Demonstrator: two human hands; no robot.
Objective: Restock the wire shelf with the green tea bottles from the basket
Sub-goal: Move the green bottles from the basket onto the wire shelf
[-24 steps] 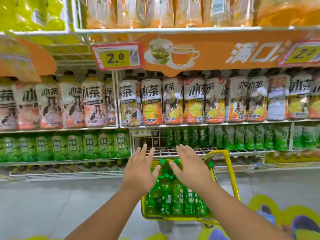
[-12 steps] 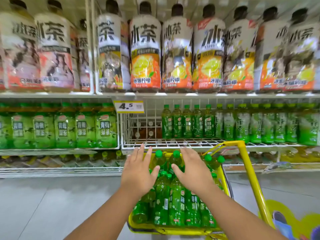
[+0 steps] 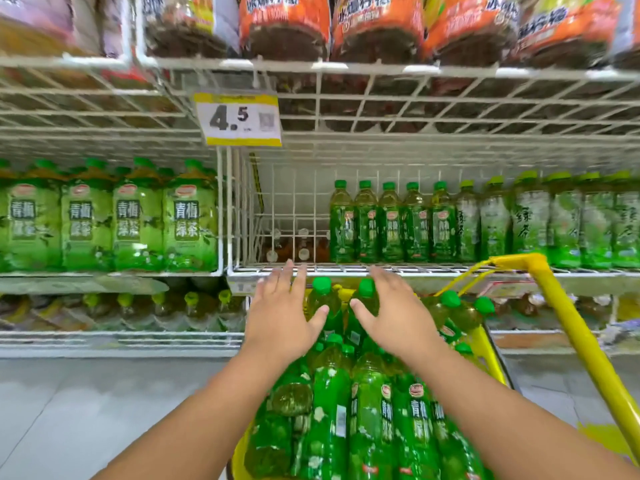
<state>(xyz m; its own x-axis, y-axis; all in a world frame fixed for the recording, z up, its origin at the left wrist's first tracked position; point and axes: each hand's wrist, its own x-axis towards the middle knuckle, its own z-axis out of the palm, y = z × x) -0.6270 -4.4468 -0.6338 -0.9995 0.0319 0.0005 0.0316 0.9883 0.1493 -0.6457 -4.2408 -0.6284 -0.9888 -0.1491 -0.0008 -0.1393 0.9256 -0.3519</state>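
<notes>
Left hand point(image 3: 282, 308): fingers spread, holding nothing, above the bottles.
Right hand point(image 3: 394, 311): likewise spread, empty.
Green tea bottles point(image 3: 367, 403): heaped in the yellow basket point(image 3: 491, 355), caps between the hands.
Wire shelf point(image 3: 311, 270): just beyond, bare at its left.

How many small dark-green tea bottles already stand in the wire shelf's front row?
5 small dark-green tea bottles stand side by side on the wire shelf, right of its empty gap, left of the paler bottles. More may hide behind.
</notes>
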